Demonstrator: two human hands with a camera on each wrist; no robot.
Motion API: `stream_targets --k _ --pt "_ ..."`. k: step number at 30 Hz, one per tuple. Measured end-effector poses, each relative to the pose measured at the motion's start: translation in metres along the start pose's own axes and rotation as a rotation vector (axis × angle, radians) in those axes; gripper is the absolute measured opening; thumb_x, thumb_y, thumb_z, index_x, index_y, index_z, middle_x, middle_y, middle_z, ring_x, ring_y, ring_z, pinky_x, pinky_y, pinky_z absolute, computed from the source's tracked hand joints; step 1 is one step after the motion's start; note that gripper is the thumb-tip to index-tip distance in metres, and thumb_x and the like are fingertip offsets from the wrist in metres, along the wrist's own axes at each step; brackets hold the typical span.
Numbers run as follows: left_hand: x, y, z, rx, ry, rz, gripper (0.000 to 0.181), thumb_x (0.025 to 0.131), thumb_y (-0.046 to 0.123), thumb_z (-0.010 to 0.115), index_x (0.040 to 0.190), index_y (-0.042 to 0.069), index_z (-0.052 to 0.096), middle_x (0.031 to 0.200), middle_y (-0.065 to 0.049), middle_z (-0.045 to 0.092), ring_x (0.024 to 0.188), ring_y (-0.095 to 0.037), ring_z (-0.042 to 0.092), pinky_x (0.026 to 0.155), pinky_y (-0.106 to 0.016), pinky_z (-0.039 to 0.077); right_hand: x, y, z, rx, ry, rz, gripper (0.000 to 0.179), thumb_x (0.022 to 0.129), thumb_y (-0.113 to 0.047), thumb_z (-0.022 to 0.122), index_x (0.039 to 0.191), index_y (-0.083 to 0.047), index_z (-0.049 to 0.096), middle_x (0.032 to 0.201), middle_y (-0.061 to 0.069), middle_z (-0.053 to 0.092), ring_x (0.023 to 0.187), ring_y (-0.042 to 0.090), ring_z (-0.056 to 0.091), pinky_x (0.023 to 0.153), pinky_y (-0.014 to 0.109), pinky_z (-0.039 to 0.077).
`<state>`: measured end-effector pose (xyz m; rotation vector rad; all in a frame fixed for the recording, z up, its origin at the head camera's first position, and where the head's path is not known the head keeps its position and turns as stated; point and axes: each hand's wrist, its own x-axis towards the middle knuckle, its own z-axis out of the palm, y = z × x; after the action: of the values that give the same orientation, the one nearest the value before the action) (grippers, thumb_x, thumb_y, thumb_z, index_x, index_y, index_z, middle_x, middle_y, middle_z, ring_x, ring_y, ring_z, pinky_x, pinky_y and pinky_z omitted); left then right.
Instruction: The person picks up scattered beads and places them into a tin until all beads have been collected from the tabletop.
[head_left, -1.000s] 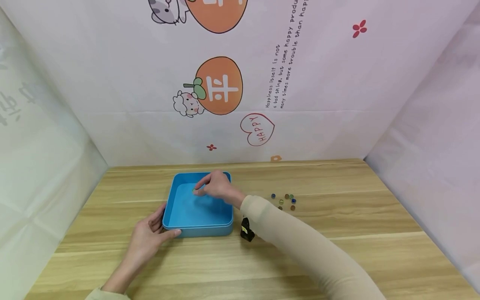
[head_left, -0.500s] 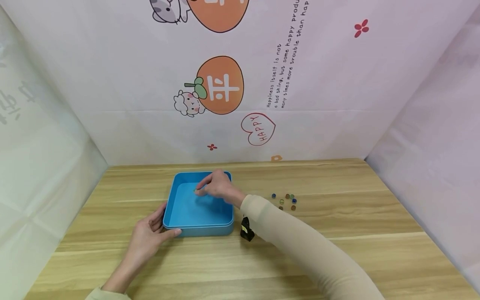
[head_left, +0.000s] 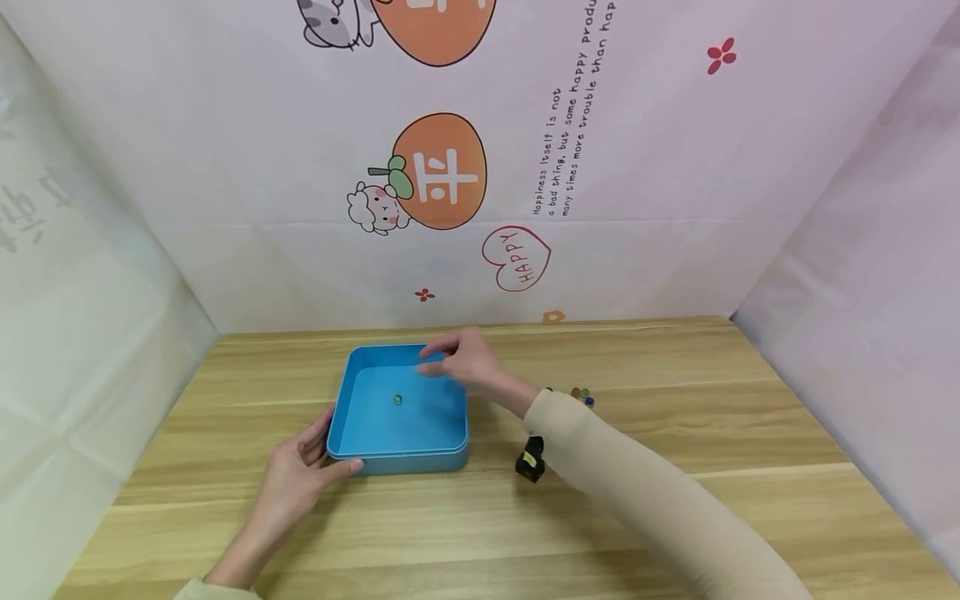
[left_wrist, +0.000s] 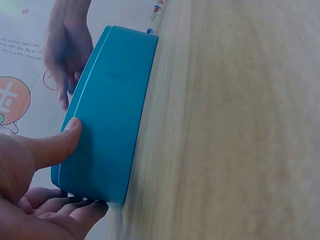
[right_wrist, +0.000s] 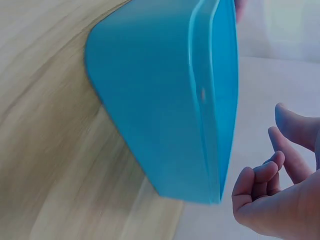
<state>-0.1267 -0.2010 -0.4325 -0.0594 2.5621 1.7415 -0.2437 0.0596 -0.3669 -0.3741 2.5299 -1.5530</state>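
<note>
A blue square box (head_left: 397, 462), open at the top, stands on the wooden table. My left hand (head_left: 291, 477) grips its near left corner, the thumb against the front wall and the fingers along the left side, as the left wrist view shows on the box wall (left_wrist: 107, 115). One greenish marble (head_left: 397, 400) lies on the box floor. Above the far right rim is my right hand (head_left: 471, 362), thumb and forefinger apart with nothing between them. In the right wrist view that hand (right_wrist: 280, 195) is beside the rim, its other fingers loosely bent.
Several glass marbles (head_left: 576, 392) lie on the table right of the box, partly hidden by the right sleeve (head_left: 615, 458). A small black device (head_left: 531, 460) is at the right wrist. Printed white cloth (head_left: 637, 267) walls the table at back and sides.
The right hand has let go of the greenish marble, which now lies in the box. That hand has moved right and its fingers have spread. The left hand stays put.
</note>
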Motion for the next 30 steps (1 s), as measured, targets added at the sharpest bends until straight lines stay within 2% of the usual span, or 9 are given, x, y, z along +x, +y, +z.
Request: stream_targets --k 5,13,19,23,30 --pt "0.0 0.001 0.0 0.006 0.002 -0.002 0.095 0.087 0.011 0.089 0.164 0.0 0.033 0.167 -0.023 0.029 0.148 -0.039 0.037 0.111 -0.039 0.044 -0.018 0.009 -0.022 0.035 0.012 -0.024 0.015 0.094 -0.013 0.083 0.107 -0.006 0.083 0.081 0.003 0.055 0.075 0.018 0.048 0.061 0.026 0.037" --pt "-0.001 0.001 0.0 0.003 0.002 0.013 0.095 0.088 0.009 0.089 0.163 -0.002 0.032 0.166 -0.024 0.029 0.148 -0.039 0.037 0.11 -0.038 0.044 -0.045 0.029 -0.052 0.019 0.039 -0.053 0.015 0.094 -0.012 0.082 0.107 -0.005 0.083 0.08 0.004 0.053 0.077 0.021 0.048 0.062 0.028 0.037" --pt "-0.001 0.002 0.001 0.02 0.006 0.007 0.095 0.087 0.01 0.089 0.163 -0.001 0.033 0.166 -0.024 0.03 0.147 -0.039 0.038 0.109 -0.039 0.045 -0.061 0.041 -0.066 0.016 0.1 -0.005 0.012 0.093 -0.013 0.084 0.104 -0.007 0.084 0.079 0.003 0.053 0.076 0.02 0.047 0.061 0.027 0.037" --pt "-0.001 0.003 0.002 0.033 0.004 0.006 0.098 0.087 0.011 0.09 0.164 -0.002 0.031 0.166 -0.024 0.029 0.149 -0.039 0.036 0.111 -0.04 0.043 -0.07 0.05 -0.073 0.011 0.138 -0.009 0.012 0.093 -0.011 0.083 0.102 -0.003 0.083 0.076 0.003 0.053 0.072 0.019 0.046 0.058 0.025 0.035" --pt "-0.001 0.006 0.003 0.041 0.003 -0.01 0.1 0.087 0.012 0.09 0.164 -0.002 0.029 0.167 -0.024 0.027 0.149 -0.04 0.036 0.111 -0.041 0.043 -0.083 0.067 -0.087 0.053 0.137 0.006 0.015 0.094 -0.012 0.083 0.104 -0.002 0.082 0.074 0.003 0.053 0.064 0.015 0.041 0.051 0.023 0.035"
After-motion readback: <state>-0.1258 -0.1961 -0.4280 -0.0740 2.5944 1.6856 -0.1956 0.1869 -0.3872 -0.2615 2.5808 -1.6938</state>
